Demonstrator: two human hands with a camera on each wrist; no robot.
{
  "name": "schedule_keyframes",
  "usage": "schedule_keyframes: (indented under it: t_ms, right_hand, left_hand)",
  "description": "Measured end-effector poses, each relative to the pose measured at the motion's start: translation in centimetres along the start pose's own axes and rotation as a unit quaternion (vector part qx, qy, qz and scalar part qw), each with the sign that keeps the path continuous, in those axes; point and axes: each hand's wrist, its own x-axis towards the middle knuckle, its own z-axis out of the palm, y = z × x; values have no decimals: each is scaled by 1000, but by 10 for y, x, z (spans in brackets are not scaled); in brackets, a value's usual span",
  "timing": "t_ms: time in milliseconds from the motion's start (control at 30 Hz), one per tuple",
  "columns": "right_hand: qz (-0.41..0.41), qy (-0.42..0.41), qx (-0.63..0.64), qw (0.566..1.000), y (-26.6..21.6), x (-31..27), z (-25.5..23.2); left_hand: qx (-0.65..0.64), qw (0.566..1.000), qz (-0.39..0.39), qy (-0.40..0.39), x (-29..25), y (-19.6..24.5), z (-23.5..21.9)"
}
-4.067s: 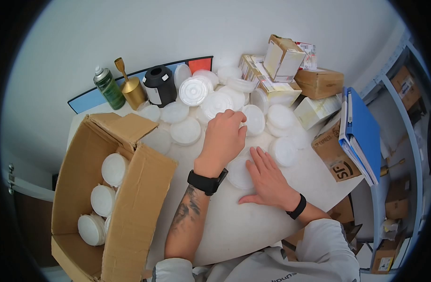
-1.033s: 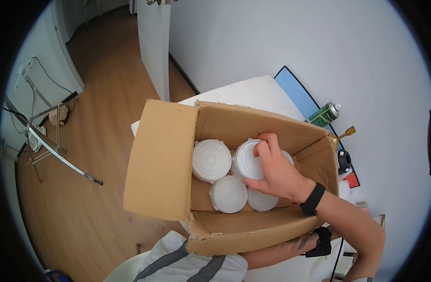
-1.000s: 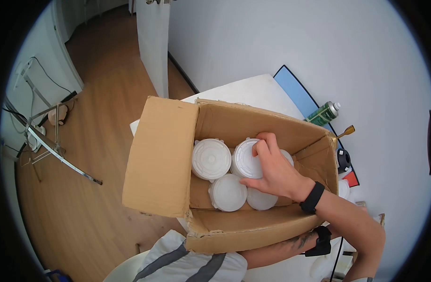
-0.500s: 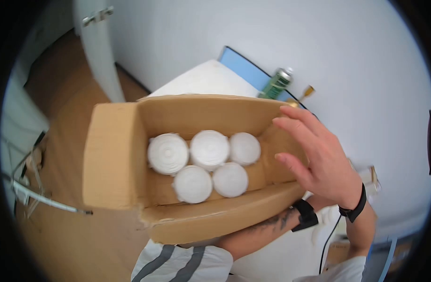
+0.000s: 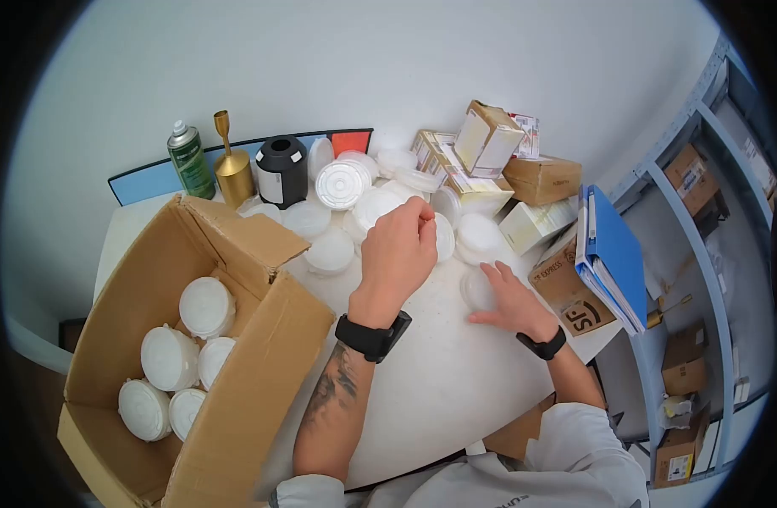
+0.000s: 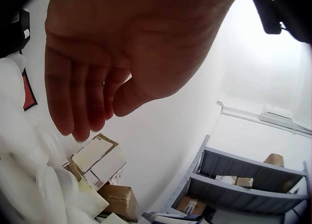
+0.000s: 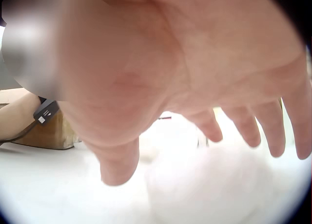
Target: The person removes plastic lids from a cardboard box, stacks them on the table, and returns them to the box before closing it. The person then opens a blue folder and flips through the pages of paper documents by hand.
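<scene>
My left hand (image 5: 397, 250) hangs over the pile of white round plastic lids (image 5: 342, 184), fingers loosely bent. In the left wrist view nothing lies between the fingers (image 6: 87, 107) and thumb. My right hand (image 5: 519, 300) reaches over the table with thumb and fingers spread. Just left of it is a round translucent white piece (image 5: 478, 290), partly covered by the fingertips. The right wrist view has it as a blurred pale shape (image 7: 209, 185) below the open palm. Several lidded round white tubs (image 5: 169, 359) stand in the cardboard box (image 5: 261, 381) at left.
A green spray can (image 5: 190, 159), a gold candlestick (image 5: 232, 173) and a black cylinder (image 5: 282, 173) line the wall side. Small cartons (image 5: 490, 140) are stacked behind the lids. A blue binder (image 5: 613, 254) leans on a brown carton (image 5: 570, 292) at right. Metal shelving (image 5: 693, 237) stands beyond.
My right hand let go of a tub in the box, lifted out and moved right to the table. The head view swung from the box back to the table. My left hand is again over the lids.
</scene>
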Motion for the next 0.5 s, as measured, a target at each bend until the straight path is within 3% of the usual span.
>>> schedule_keyframes:
  t_ms: [67, 300, 367, 500]
  right_hand:
    - [56, 108, -2, 993, -19, -2, 26]
    - [41, 131, 63, 989, -25, -2, 14]
    - [69, 113, 178, 975, -29, -2, 8]
    - [20, 140, 42, 989, -29, -2, 32]
  left_hand:
    - [23, 999, 1, -40, -5, -3, 10]
    - [63, 988, 17, -140, -11, -5, 28]
    - [63, 986, 13, -152, -10, -5, 26]
    - [79, 980, 20, -182, -12, -8, 24]
